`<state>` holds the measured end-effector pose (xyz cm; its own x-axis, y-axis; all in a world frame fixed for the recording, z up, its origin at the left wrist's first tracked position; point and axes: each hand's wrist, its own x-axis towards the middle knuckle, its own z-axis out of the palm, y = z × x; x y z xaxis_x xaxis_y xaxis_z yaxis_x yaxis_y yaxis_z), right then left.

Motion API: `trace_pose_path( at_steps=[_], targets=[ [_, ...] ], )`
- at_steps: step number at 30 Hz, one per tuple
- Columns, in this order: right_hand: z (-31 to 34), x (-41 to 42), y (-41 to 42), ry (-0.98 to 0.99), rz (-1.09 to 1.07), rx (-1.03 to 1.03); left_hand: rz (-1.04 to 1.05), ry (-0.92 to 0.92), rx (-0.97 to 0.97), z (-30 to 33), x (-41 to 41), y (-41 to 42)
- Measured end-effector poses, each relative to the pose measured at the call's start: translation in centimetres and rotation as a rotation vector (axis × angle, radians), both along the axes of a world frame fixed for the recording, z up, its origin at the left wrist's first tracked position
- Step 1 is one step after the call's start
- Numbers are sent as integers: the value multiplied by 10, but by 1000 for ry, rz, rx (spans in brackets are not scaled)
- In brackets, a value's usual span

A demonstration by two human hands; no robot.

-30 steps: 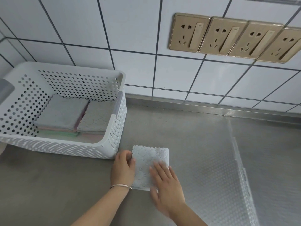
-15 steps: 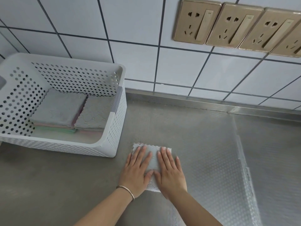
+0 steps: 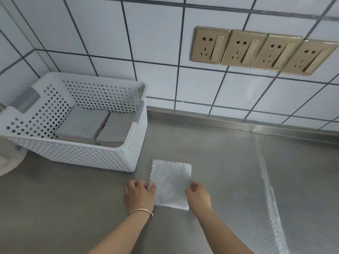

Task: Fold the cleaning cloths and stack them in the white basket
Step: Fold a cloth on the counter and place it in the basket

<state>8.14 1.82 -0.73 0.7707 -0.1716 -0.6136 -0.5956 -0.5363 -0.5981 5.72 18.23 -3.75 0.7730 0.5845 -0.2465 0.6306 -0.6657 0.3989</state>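
A folded white cleaning cloth (image 3: 171, 184) with a scalloped edge and an embossed pattern lies flat on the steel counter, just right of the white basket (image 3: 88, 158). My left hand (image 3: 140, 196) pinches the cloth's left edge, fingers curled. At the cloth's right edge my right hand (image 3: 199, 197) pinches it in the same way. Inside the perforated basket, two stacks of folded grey cloths (image 3: 84, 123) sit side by side, with pink and green layers showing beneath them.
The steel counter (image 3: 73, 208) meets a white tiled wall carrying several gold power sockets (image 3: 264, 52). A clear dotted plastic sheet (image 3: 256, 189) covers the counter on the right. A round white object (image 3: 9, 162) peeks in at the left edge.
Both hands have slid off the top of the cloth, where they pressed it flat, to its left and right edges, and now pinch it. The camera has tilted up.
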Motion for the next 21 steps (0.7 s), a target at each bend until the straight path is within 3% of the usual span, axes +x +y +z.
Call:
trace_pose_path(
  at_steps=[4,8,12,17,21],
  targets=[
    [7,-10,-3,88,25,30,-50,125,-142,20,-4,-11],
    [5,-31,-18,150,-7,97,-24,102,-309,36,-22,-22],
    [26,-48,-33,20,19,98,-75,-3,-277,60,-37,-36],
    [106,-43,-42,-330,24,80,-369,-292,-182,124,-33,-43],
    [191,-28,-22,-678,48,85,-404,-742,-113,199,-22,-18]
  ],
)
